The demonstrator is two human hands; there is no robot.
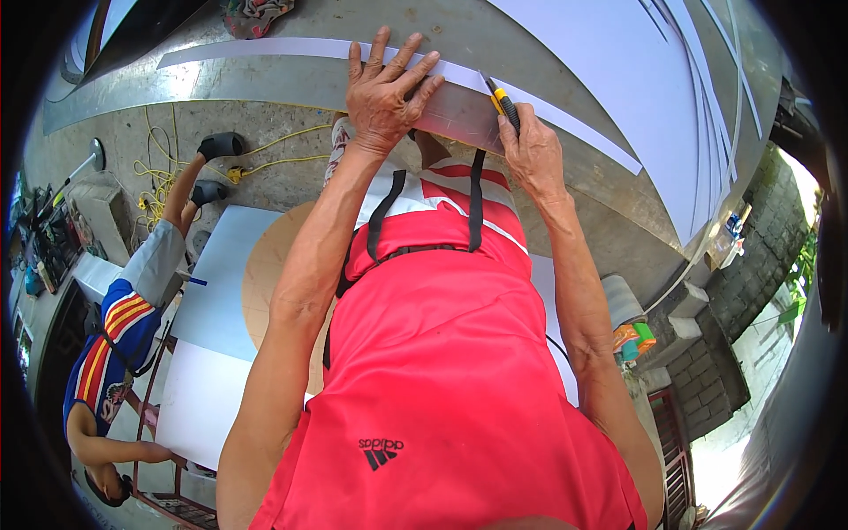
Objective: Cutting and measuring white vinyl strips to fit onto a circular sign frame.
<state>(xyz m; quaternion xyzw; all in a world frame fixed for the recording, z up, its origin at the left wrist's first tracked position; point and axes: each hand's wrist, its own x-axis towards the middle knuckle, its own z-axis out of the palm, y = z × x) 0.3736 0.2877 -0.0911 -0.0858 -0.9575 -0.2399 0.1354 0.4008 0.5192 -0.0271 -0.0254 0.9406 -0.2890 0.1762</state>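
Note:
A long, narrow white strip (565, 124) lies along the near side of a grey metal-topped table (265, 86). Across it rests my left hand (389, 93), fingers spread and flat, pressing on the strip and the tabletop beside it. Just to the right, my right hand (533, 152) is closed round a yellow and black utility knife (505, 104). The knife's tip points away from me and meets the strip, or hovers just over it; I cannot tell which. The strip runs out past both hands to either side.
Large white sheets (609, 79) cover the table's far right. A crumpled cloth (254, 16) lies at the far edge. A person (115, 353) in a blue vest is at the left, beside white panels (208, 389). Yellow cord (159, 181) is tangled on the concrete floor.

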